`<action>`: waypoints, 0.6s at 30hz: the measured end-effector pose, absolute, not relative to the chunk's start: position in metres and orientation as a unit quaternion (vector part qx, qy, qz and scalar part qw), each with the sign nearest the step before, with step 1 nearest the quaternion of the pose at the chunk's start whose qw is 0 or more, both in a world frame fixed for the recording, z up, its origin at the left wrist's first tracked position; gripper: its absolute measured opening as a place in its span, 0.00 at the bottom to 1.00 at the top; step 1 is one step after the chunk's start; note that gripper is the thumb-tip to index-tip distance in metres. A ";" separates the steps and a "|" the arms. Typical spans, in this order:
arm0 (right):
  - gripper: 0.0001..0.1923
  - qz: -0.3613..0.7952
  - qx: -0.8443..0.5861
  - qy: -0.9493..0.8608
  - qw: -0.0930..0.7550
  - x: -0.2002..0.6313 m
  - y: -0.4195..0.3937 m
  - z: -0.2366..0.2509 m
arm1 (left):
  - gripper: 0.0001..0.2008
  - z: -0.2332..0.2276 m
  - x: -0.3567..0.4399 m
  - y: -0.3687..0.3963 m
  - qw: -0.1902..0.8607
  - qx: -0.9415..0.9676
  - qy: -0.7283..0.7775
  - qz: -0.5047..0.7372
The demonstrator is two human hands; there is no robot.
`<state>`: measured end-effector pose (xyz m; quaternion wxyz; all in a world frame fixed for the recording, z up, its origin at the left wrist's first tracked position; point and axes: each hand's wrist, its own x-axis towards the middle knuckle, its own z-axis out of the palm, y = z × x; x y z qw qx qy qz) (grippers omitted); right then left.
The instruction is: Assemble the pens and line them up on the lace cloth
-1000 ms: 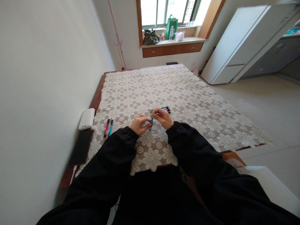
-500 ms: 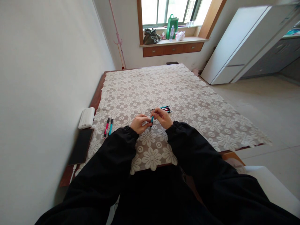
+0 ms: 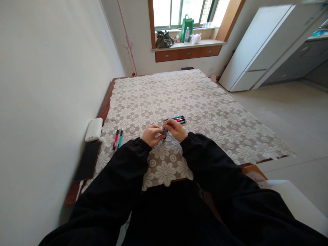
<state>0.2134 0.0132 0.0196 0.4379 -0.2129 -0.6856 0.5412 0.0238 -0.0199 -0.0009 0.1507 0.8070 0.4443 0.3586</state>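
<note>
Both my hands meet over the lace-covered table (image 3: 210, 112) near its front edge. My left hand (image 3: 152, 135) and my right hand (image 3: 175, 129) together pinch a small teal pen (image 3: 165, 131), held roughly upright between the fingertips. Just beyond my right hand lies a small bunch of pens (image 3: 178, 119), teal, red and black. To the left, a red pen (image 3: 115, 139) and a teal pen (image 3: 120, 138) lie side by side on the cloth. My black sleeves fill the foreground.
A white power bank (image 3: 94, 129) and a dark phone (image 3: 88, 160) lie at the table's left edge beside the wall. A white cabinet (image 3: 258, 48) stands at right. Bags sit on the window sill (image 3: 188, 43) at the back.
My hands have drawn slightly closer together on the teal pen, with the right fingers shifting along it. The view has barely moved.
</note>
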 end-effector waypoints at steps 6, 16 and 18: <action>0.16 0.499 -0.220 -0.672 0.500 0.217 0.011 0.027 | 0.09 0.004 0.025 -0.021 0.144 0.801 0.427 0.395; 0.15 0.471 -0.226 -0.690 0.501 0.217 0.013 0.027 | 0.08 0.005 0.025 -0.021 0.159 0.809 0.416 0.383; 0.14 0.465 -0.229 -0.694 0.500 0.217 0.013 0.027 | 0.08 0.006 0.025 -0.021 0.159 0.809 0.417 0.382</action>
